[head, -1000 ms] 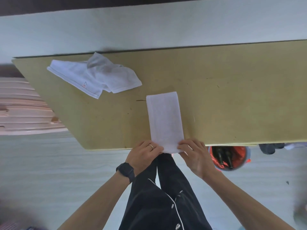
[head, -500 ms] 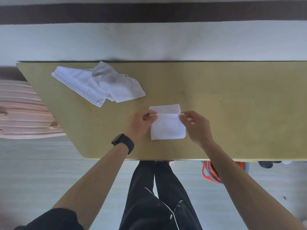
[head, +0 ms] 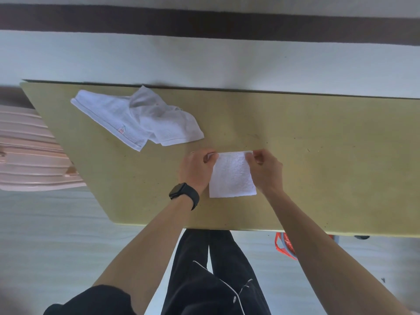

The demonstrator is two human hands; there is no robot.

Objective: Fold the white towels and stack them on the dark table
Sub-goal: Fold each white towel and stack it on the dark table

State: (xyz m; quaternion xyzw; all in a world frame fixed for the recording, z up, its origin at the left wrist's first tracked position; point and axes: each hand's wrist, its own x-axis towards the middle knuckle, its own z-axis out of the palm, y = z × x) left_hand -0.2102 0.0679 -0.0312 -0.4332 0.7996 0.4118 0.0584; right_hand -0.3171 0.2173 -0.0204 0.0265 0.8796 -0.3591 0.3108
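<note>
Soft even daylight, faint shadows, no glare, wide-angle bending at the edges, bottom corners blurred and dark
</note>
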